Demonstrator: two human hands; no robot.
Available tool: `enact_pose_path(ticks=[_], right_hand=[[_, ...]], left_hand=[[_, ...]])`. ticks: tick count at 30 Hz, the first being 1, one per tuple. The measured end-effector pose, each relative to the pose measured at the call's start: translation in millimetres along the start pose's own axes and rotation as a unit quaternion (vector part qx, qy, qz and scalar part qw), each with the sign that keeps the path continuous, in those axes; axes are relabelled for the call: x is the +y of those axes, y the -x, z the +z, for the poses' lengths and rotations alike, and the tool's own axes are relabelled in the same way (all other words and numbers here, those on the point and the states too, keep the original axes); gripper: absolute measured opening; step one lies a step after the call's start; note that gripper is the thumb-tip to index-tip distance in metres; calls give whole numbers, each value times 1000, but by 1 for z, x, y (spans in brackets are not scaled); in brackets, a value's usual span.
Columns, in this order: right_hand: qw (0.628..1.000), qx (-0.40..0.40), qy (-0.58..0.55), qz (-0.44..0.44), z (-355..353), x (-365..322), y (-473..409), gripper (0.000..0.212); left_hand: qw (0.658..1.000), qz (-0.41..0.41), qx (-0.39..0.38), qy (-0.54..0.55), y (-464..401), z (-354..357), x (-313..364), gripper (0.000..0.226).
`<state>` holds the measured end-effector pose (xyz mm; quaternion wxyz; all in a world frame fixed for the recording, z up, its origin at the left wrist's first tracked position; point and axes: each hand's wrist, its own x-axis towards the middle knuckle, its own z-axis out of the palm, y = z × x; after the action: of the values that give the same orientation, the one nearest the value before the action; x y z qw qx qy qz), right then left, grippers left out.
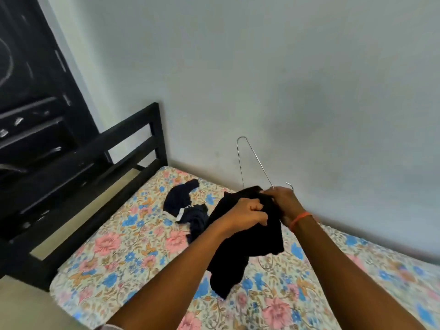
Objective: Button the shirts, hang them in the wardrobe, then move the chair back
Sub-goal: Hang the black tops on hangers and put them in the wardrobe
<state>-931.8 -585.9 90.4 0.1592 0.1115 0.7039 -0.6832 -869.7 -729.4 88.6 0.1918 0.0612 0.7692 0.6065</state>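
At the far left a tall glossy black wardrobe (31, 96) is seen, doors closed, so nothing of its contents can be told. Just beside it stands the black slatted wooden bed frame (133, 136), by which a mattress covered in a cream sheet printed with pink and blue flowers (114, 253) is carried. Near the head end of the mattress, towards the wall-side edge, a crumpled dark navy shirt with a pale collar band (183, 206) is laid in a heap; its long axis runs roughly from the headboard corner towards the near edge.

To its right, a limp black shirt (240, 253) is held above the sheet. Its upper part is bunched at the hands and the rest hangs down and leftward towards the near edge of the mattress, its lower end touching or nearly touching the sheet. The left hand (250, 214) is clenched round a fold of the black cloth. A thin silver wire clothes hanger (252, 158) is pushed into the top of this shirt, one narrow looped end pointing up against the pale wall (262, 67). The right hand (282, 201), with an orange band at the wrist, is closed on the hanger and the cloth together, the small hook showing just past its knuckles.
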Motion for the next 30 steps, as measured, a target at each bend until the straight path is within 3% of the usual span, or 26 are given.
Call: enact_pose_path(ticks=[2,5,8,10,13,16,19,22,25,28,30], right_hand=[[999,43,-16,-25,-28,-7,13,32],[994,93,-27,-54,-62,-14,29,26],[989,125,-46,-63,-85,-14,40,20],[987,135,-40,-80,-93,-16,48,21],[984,137,-34,-105,-94,-15,56,20],[976,171,-21,-132,-96,-6,64,15],[973,175,-37,-143,-100,4,75,28],[974,155,-22,-162,-100,10,85,41],[977,131,-26,-168,-103,5,96,33],[961,208,-46,-176,-115,-7,97,28],[944,266,-49,-187,-126,-15,93,31]], left_hand=[[997,-21,-39,60,-6,19,8,20],[977,-117,6,176,-11,26,19,46],[955,-215,58,195,-24,29,19,64],[942,-250,28,222,-32,40,27,72],[910,-270,13,315,-45,57,51,71],[900,-275,7,338,-60,63,65,45],[904,-286,-5,318,-66,65,74,17],[918,-286,-2,273,-70,68,82,15],[932,-255,-11,255,-67,65,88,19],[951,-194,-50,233,-63,51,95,16],[970,-162,-94,153,-58,42,99,15]])
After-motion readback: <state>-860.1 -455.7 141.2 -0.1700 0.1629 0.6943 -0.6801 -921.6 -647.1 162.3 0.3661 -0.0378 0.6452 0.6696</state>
